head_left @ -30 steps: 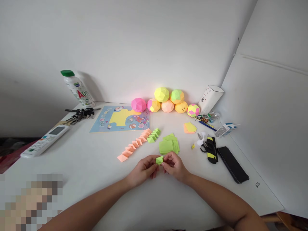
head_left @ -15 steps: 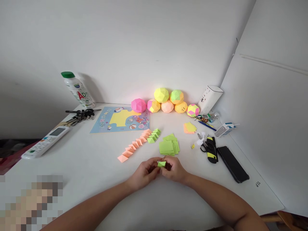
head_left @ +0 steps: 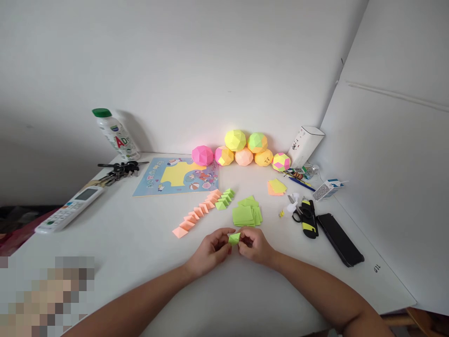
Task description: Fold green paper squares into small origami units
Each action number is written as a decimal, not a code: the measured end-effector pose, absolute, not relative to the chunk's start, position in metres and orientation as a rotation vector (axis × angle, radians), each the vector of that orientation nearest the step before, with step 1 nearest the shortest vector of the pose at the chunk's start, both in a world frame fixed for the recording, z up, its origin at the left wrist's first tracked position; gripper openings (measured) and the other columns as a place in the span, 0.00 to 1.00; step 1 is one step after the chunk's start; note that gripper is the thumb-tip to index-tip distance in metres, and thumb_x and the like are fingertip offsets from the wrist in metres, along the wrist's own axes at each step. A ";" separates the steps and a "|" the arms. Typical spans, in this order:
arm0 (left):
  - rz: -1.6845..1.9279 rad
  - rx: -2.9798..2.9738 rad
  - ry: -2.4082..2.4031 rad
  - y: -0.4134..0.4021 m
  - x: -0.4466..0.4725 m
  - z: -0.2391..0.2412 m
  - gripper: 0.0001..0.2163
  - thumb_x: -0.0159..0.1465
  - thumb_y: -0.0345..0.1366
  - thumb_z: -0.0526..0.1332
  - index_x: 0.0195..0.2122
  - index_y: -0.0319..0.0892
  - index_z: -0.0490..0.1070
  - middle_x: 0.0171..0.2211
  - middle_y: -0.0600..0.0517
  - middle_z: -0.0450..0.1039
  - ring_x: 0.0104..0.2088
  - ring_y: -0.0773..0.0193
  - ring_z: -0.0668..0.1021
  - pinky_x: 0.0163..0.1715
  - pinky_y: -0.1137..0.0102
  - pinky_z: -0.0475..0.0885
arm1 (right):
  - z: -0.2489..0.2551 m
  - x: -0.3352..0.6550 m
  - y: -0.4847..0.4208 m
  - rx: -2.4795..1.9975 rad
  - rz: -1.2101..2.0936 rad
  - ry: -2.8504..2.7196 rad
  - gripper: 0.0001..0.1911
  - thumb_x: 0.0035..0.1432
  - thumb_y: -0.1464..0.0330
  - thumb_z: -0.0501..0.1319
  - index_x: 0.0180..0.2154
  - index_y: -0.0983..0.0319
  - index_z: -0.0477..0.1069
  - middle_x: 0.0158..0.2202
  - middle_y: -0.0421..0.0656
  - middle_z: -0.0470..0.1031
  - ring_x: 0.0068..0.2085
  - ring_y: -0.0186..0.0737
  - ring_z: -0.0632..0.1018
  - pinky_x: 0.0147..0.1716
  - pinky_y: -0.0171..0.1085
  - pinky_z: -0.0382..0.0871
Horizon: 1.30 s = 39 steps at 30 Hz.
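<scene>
A small folded green paper piece (head_left: 234,238) is pinched between my two hands near the front middle of the table. My left hand (head_left: 211,248) grips its left side with thumb and fingers. At its right end, the fingertips of my right hand (head_left: 256,245) are closed on it. Just beyond my hands lies a loose stack of flat green paper sheets (head_left: 243,216). Farther left, several folded green pieces (head_left: 224,200) stand in a short row beside a longer row of folded peach pieces (head_left: 191,218).
Faceted paper balls (head_left: 235,140) are piled against the wall. A bottle (head_left: 117,138), keys (head_left: 121,171) and a remote control (head_left: 70,209) are at left; a blue printed sheet (head_left: 150,180) lies behind. At right are scissors (head_left: 296,216), a cutter (head_left: 308,222) and a black phone (head_left: 340,240).
The folded green piece has tilted and shifted slightly left. My right hand's thumb and fingertips have moved a little to the right along it.
</scene>
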<state>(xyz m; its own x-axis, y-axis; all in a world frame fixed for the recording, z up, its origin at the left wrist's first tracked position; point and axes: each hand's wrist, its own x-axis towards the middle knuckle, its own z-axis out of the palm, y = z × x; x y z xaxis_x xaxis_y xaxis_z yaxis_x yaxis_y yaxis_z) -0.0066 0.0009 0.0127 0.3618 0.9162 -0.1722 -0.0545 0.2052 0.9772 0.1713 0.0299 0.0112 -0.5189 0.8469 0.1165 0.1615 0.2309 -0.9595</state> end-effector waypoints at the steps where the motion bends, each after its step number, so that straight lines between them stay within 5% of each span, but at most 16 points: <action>1: 0.845 1.149 0.962 0.001 -0.007 0.013 0.18 0.56 0.40 0.61 0.47 0.40 0.64 0.20 0.61 0.54 0.20 0.71 0.65 0.20 0.74 0.58 | 0.011 0.172 0.030 -0.925 1.333 -1.842 0.04 0.43 0.75 0.55 0.21 0.62 0.60 0.21 0.37 0.64 0.21 0.29 0.64 0.20 0.31 0.59; 8: 0.835 1.156 0.961 0.001 -0.007 0.012 0.18 0.56 0.38 0.60 0.47 0.40 0.62 0.20 0.62 0.53 0.19 0.72 0.64 0.20 0.74 0.58 | 0.004 0.174 0.029 -0.929 1.412 -1.788 0.06 0.50 0.72 0.58 0.34 0.63 0.64 0.22 0.36 0.66 0.22 0.32 0.68 0.22 0.32 0.63; 15: 0.804 1.143 0.952 0.003 -0.011 0.016 0.17 0.59 0.41 0.57 0.47 0.40 0.61 0.18 0.62 0.55 0.18 0.72 0.62 0.19 0.75 0.55 | 0.003 0.177 0.026 -0.723 1.128 -1.933 0.10 0.57 0.73 0.54 0.42 0.60 0.65 0.40 0.47 0.68 0.26 0.31 0.70 0.23 0.32 0.66; 20: 0.801 1.127 0.947 0.006 -0.011 0.020 0.19 0.61 0.48 0.55 0.47 0.40 0.62 0.19 0.60 0.61 0.17 0.72 0.61 0.19 0.74 0.55 | 0.001 0.177 0.029 -0.714 0.932 -2.039 0.09 0.59 0.70 0.53 0.39 0.61 0.71 0.39 0.49 0.71 0.28 0.33 0.72 0.25 0.33 0.68; 29: 0.813 1.202 0.929 0.008 -0.012 0.015 0.17 0.62 0.51 0.53 0.31 0.40 0.65 0.21 0.57 0.64 0.18 0.72 0.65 0.22 0.73 0.60 | -0.001 0.178 0.030 -0.839 1.107 -1.921 0.11 0.60 0.65 0.55 0.42 0.61 0.71 0.26 0.42 0.72 0.20 0.32 0.71 0.21 0.33 0.69; 39: 0.811 1.110 0.901 0.010 -0.011 0.015 0.17 0.60 0.52 0.56 0.33 0.41 0.59 0.21 0.58 0.66 0.15 0.73 0.67 0.18 0.75 0.60 | 0.002 0.177 0.028 -0.870 1.301 -1.802 0.11 0.58 0.62 0.57 0.38 0.63 0.69 0.26 0.40 0.71 0.20 0.30 0.71 0.20 0.32 0.68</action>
<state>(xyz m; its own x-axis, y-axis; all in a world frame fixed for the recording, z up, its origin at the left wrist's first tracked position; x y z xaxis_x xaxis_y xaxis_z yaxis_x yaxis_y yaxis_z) -0.0108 0.0099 0.0155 0.4170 0.8890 -0.1893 -0.0949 0.2497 0.9637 0.1771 0.0283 0.0021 -0.4988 0.8491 0.1737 0.1028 0.2570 -0.9609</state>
